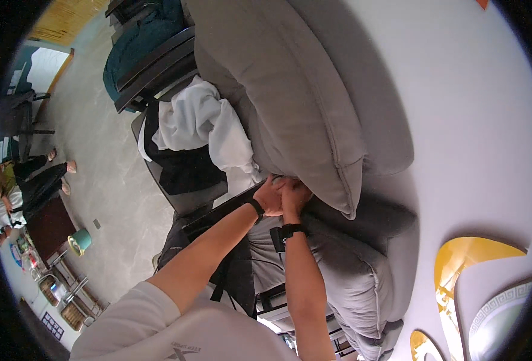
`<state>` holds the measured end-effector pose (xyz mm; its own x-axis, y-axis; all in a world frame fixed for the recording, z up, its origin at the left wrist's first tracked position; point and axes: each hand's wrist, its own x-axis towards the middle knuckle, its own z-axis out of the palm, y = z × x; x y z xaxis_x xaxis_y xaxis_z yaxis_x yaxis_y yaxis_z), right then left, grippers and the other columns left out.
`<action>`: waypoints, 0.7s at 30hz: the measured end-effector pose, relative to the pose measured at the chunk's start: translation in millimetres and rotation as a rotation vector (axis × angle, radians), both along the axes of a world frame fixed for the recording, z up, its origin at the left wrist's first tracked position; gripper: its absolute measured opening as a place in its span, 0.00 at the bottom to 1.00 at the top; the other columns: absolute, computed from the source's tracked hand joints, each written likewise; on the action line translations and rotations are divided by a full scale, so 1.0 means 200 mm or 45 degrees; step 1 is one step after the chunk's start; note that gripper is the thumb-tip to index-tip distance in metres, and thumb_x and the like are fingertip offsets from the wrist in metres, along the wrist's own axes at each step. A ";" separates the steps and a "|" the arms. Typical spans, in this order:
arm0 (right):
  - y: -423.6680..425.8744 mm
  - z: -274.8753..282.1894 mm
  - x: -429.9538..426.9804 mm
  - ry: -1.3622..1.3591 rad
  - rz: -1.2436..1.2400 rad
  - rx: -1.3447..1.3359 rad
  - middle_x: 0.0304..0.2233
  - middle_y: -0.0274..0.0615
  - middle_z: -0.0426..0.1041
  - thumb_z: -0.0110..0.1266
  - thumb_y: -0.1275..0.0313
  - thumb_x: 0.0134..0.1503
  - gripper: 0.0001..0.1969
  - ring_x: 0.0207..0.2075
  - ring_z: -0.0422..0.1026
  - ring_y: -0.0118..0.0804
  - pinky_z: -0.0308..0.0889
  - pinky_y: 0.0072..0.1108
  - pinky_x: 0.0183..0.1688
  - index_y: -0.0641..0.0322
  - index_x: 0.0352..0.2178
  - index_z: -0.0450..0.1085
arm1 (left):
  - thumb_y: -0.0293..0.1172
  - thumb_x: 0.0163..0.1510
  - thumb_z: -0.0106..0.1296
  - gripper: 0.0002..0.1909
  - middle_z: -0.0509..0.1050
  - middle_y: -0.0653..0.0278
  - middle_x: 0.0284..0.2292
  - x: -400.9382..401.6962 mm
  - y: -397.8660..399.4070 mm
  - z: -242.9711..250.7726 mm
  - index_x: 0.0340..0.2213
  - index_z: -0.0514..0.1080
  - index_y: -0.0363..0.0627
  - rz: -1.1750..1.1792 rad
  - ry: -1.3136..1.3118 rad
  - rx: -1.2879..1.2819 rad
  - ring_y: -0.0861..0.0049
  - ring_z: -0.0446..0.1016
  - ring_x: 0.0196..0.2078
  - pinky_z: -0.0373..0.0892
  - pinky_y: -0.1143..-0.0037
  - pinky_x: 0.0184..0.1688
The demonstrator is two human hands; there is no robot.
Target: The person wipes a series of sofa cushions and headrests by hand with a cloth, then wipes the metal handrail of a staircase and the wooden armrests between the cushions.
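My left hand (pixel 269 198) and my right hand (pixel 295 195) meet at the dark sofa armrest (pixel 234 201), just under the lower edge of a large grey cushion (pixel 288 90). Their fingers are bent and overlap. The cushion and the hands themselves hide the fingertips, so what they grip cannot be made out. Each wrist wears a black band, the right one with a small black box (pixel 277 239). Beside the hands, white cloth (pixel 198 117) lies crumpled over black cloth (pixel 185 169) on the grey seat (pixel 198 201).
More grey cushions (pixel 351 275) rest against the wall to the right. A dark teal cover (pixel 142 54) lies past the far armrest (pixel 158 67). Across the tiled floor (pixel 112 176), a person (pixel 36 185) sits near a green bin (pixel 81 239). Yellow wall decoration (pixel 455 257) hangs at right.
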<state>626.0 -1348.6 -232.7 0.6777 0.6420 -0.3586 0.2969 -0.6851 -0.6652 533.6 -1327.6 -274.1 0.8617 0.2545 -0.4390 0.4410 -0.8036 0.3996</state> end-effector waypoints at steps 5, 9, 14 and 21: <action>0.03 -0.02 0.02 -0.027 -0.005 -0.022 0.50 0.65 0.64 0.49 0.63 0.51 0.25 0.53 0.59 0.65 0.53 0.41 0.58 0.75 0.45 0.66 | 0.56 0.57 0.37 0.33 0.50 0.63 0.63 0.07 0.04 0.09 0.60 0.56 0.57 0.015 0.135 -0.038 0.57 0.49 0.63 0.43 0.42 0.58; 0.01 -0.01 0.00 -0.160 0.130 -0.210 0.52 0.62 0.64 0.44 0.59 0.58 0.26 0.54 0.61 0.61 0.56 0.39 0.56 0.71 0.50 0.64 | 0.57 0.52 0.40 0.37 0.52 0.66 0.62 0.04 -0.03 -0.04 0.61 0.53 0.57 0.176 -0.128 0.134 0.62 0.48 0.64 0.45 0.42 0.58; -0.13 -0.12 -0.10 -0.497 0.222 -0.123 0.52 0.66 0.62 0.42 0.56 0.58 0.32 0.54 0.59 0.66 0.54 0.42 0.58 0.74 0.55 0.57 | 0.55 0.51 0.44 0.41 0.48 0.62 0.63 -0.11 -0.01 0.06 0.62 0.49 0.53 0.083 -0.235 0.056 0.62 0.44 0.65 0.42 0.44 0.60; -0.32 -0.01 -0.62 -0.389 0.310 -0.421 0.57 0.68 0.54 0.45 0.51 0.55 0.43 0.58 0.54 0.65 0.51 0.41 0.61 0.76 0.60 0.45 | 0.48 0.40 0.58 0.47 0.46 0.55 0.63 -0.69 -0.10 0.03 0.59 0.55 0.44 -0.010 -0.442 -0.168 0.61 0.44 0.66 0.39 0.64 0.67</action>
<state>502.7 -1413.0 -235.7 0.6280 0.6802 -0.3780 0.6214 -0.7308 -0.2827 394.8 -1347.8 -268.6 0.9668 0.2078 -0.1488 0.2548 -0.7380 0.6248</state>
